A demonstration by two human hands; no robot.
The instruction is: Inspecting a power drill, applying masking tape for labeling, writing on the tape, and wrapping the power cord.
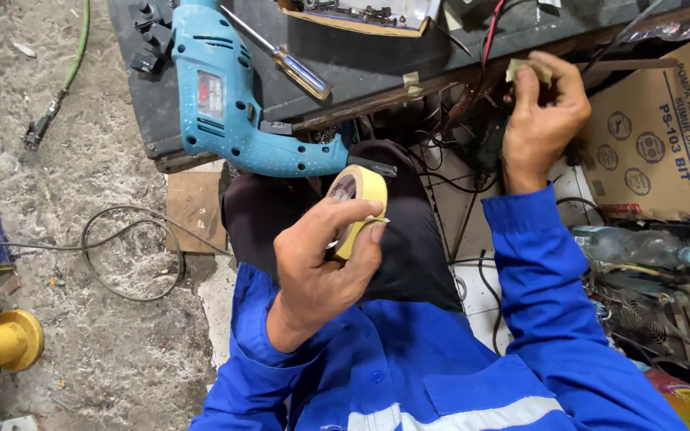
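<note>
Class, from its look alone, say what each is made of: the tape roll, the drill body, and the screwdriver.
Tape roll, in the left hand: likely paper masking tape; matte, pale yellow. Drill body: probably moulded plastic; teal, slight sheen, vent slots. Screwdriver: thin metal shaft, glossy see-through amber handle, apparently plastic.

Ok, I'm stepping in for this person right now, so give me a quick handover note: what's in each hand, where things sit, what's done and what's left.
Left hand: holds the yellow tape roll over the lap, thumb and fingers around it.
Right hand: up at the edge of the dark work board, pressing a small strip of tape among the red and black wires.
Nearby: blue electric drill and screwdriver lie on the board, untouched.
Done: one strip torn off and at the wires.
Left: whether it's fully wrapped can't be seen.
</note>
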